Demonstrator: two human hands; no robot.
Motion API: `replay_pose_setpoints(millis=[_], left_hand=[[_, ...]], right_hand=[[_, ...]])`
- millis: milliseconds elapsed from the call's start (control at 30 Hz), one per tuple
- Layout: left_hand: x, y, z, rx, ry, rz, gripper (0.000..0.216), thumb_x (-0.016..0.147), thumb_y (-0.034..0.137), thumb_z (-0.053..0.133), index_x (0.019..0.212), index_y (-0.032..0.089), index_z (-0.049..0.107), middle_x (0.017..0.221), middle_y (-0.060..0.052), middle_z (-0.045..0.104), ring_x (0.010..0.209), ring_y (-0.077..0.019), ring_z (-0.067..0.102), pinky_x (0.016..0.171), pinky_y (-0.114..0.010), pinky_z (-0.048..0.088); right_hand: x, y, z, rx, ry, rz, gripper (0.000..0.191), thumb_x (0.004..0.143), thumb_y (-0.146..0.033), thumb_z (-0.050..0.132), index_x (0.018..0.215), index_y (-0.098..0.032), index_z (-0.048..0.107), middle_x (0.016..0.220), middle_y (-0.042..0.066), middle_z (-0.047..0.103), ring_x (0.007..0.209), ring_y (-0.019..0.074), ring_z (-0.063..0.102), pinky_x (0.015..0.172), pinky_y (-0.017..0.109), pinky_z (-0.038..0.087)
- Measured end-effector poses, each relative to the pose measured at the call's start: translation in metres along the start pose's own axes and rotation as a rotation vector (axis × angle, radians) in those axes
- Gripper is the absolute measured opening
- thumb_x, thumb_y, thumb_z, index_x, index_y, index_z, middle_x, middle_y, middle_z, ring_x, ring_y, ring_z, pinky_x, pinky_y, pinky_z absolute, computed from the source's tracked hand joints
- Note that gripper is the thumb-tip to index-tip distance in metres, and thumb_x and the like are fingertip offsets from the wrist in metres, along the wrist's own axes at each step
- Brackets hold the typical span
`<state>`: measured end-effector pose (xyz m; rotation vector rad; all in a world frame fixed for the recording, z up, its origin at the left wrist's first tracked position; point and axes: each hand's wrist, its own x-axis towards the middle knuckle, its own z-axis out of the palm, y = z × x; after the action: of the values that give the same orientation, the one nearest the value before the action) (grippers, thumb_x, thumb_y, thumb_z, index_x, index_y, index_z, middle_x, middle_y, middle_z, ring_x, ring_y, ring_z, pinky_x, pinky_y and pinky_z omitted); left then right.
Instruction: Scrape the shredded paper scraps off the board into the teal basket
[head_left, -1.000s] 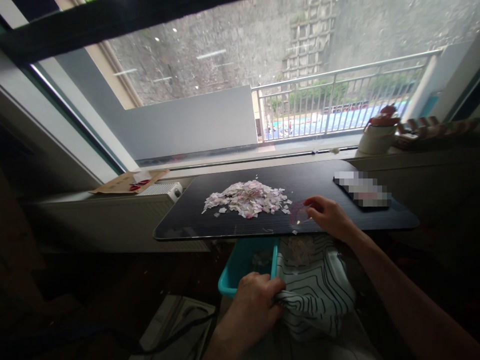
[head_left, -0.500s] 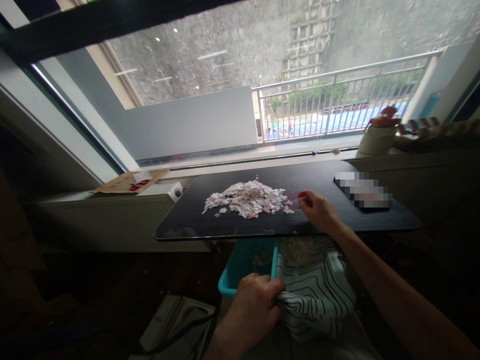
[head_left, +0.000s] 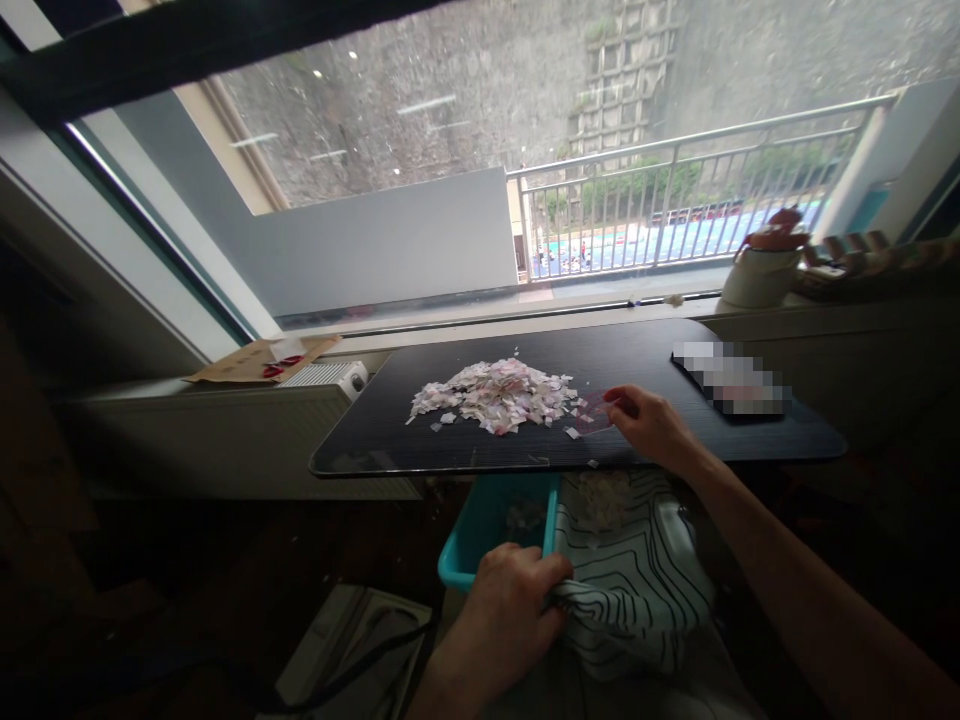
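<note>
A heap of small torn paper scraps point(head_left: 504, 395) lies on the dark folding-style tabletop point(head_left: 397, 445). At the heap's right edge, my right hand point(head_left: 641, 420) pinches a thin, see-through pinkish sheet point(head_left: 594, 412) low over the table, with a few loose scraps beside it; its exact kind is unclear. Below the table edge, my left hand point(head_left: 517, 600) is closed on a gathered corner of a white cloth with black stripes point(head_left: 630, 570). More scraps point(head_left: 602, 497) rest on that cloth. A turquoise bin point(head_left: 459, 545) stands left of it, some scraps inside.
A phone-like dark item, blurred out on top point(head_left: 727, 380), lies on the table's right. Red scissors point(head_left: 281, 366) and a brown envelope point(head_left: 232, 362) sit on the left sill by a radiator point(head_left: 322, 378). A white bottle with a reddish lid point(head_left: 765, 265) stands on the right sill.
My right hand has shifted slightly right with the see-through sheet, and a loose scrap or two now sit apart from the heap. My left hand stays on the cloth.
</note>
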<state>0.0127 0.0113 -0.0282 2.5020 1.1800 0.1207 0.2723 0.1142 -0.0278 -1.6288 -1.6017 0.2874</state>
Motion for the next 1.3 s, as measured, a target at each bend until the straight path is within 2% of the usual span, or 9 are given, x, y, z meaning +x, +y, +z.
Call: replay_pose_setpoints(millis=[167,467,700,833,967,1100,1233,1300], left_hand=[[0.000,-0.001,0.002,0.006,0.004,0.010,0.009,0.077,0.019,0.055,0.083,0.023,0.061,0.073,0.001,0.060,0.072,-0.0180,0.054,0.065,-0.028,0.032],[0.000,-0.001,0.003,-0.003,0.007,0.013,0.009,0.077,0.019,0.056,0.083,0.023,0.061,0.072,0.001,0.060,0.072,-0.0181,0.054,0.064,-0.028,0.032],[0.000,-0.001,0.003,-0.010,0.017,0.013,0.008,0.076,0.018,0.056,0.081,0.023,0.060,0.072,0.001,0.059,0.071,-0.0179,0.054,0.064,-0.028,0.032],[0.000,0.000,0.001,-0.016,0.012,0.005,0.008,0.076,0.018,0.056,0.081,0.023,0.060,0.071,0.001,0.059,0.072,-0.0177,0.054,0.064,-0.028,0.032],[0.000,0.000,0.001,-0.025,0.007,-0.002,0.008,0.076,0.018,0.056,0.081,0.023,0.060,0.071,0.002,0.059,0.072,-0.0174,0.054,0.064,-0.027,0.032],[0.000,0.000,0.002,-0.021,0.019,0.005,0.008,0.076,0.018,0.057,0.082,0.023,0.060,0.071,0.002,0.059,0.073,-0.0174,0.055,0.065,-0.027,0.032],[0.000,-0.001,0.003,-0.020,0.019,0.006,0.007,0.076,0.018,0.056,0.081,0.023,0.060,0.071,0.002,0.059,0.071,-0.0170,0.054,0.064,-0.027,0.032],[-0.001,-0.001,0.003,-0.019,0.021,0.011,0.008,0.076,0.018,0.056,0.081,0.023,0.060,0.071,0.002,0.059,0.071,-0.0171,0.054,0.064,-0.027,0.032]], right_hand=[[-0.001,-0.001,-0.002,-0.043,-0.018,0.012,0.026,0.075,-0.030,0.053,0.096,-0.020,0.064,0.070,0.001,0.066,0.063,0.0158,0.060,0.061,0.028,0.043],[0.007,0.005,0.014,0.178,-0.047,-0.027,0.028,0.078,-0.034,0.053,0.099,-0.018,0.062,0.073,0.002,0.066,0.066,0.0162,0.062,0.064,0.029,0.047],[0.007,0.007,0.010,0.094,0.028,0.011,0.026,0.077,-0.031,0.053,0.098,-0.018,0.063,0.072,0.003,0.067,0.067,0.0170,0.062,0.066,0.030,0.046],[0.009,0.004,0.014,0.136,-0.020,-0.013,0.028,0.078,-0.032,0.053,0.100,-0.018,0.063,0.075,0.003,0.068,0.068,0.0168,0.063,0.066,0.030,0.047],[0.012,0.005,0.016,0.101,0.038,0.015,0.027,0.077,-0.032,0.054,0.098,-0.018,0.063,0.073,0.003,0.067,0.067,0.0173,0.063,0.067,0.031,0.048],[0.013,0.009,0.016,0.170,-0.036,-0.009,0.028,0.077,-0.033,0.054,0.099,-0.018,0.062,0.071,0.003,0.067,0.065,0.0166,0.062,0.063,0.029,0.048],[0.014,0.012,0.017,0.167,0.010,0.035,0.028,0.076,-0.032,0.054,0.098,-0.017,0.062,0.072,0.004,0.067,0.065,0.0167,0.062,0.064,0.029,0.049],[0.015,0.012,0.017,0.195,-0.016,0.019,0.028,0.077,-0.033,0.054,0.099,-0.017,0.062,0.071,0.003,0.067,0.064,0.0163,0.062,0.063,0.029,0.049]])
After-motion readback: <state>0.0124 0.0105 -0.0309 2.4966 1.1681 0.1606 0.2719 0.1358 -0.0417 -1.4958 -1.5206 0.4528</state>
